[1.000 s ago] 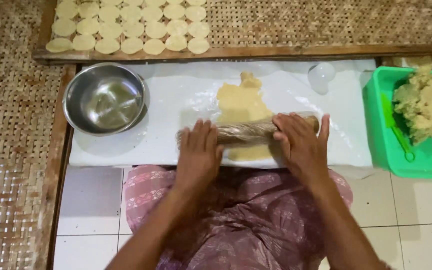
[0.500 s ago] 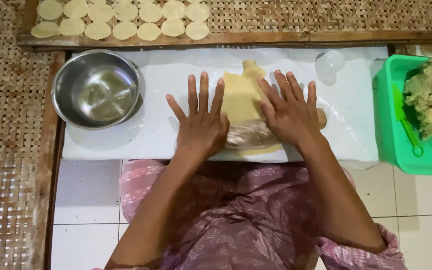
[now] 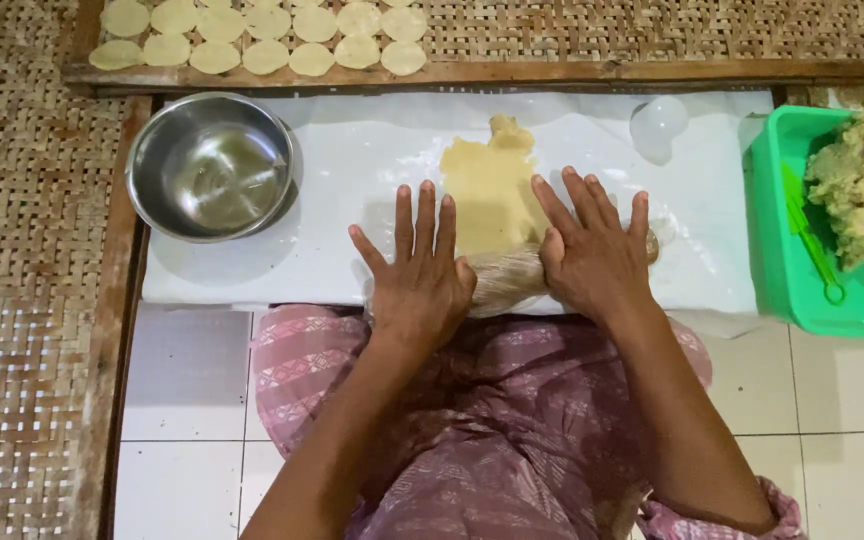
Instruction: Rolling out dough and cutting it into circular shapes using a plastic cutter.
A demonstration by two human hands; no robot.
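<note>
A flattened strip of pale yellow dough [image 3: 490, 190] lies on a white sheet [image 3: 342, 200] over the board. Across its near end rests a plastic-wrapped rolling pin [image 3: 508, 280]. My left hand [image 3: 418, 270] presses flat on the pin's left part, fingers spread. My right hand [image 3: 592, 250] presses flat on its right part, fingers spread too. The pin's ends are mostly hidden under my palms.
An empty steel bowl [image 3: 210, 165] sits at the left of the sheet. A wooden tray [image 3: 572, 70] behind holds several round dough discs [image 3: 262, 35]. A green tub [image 3: 782, 270] at right holds a dough lump [image 3: 862, 185] and a green tool [image 3: 808, 232]. A small clear cup [image 3: 658, 122] stands at back right.
Both hands went from curled over the pin to flat with fingers spread, and the pin rolled between the far part of the dough and the near edge, where it is now.
</note>
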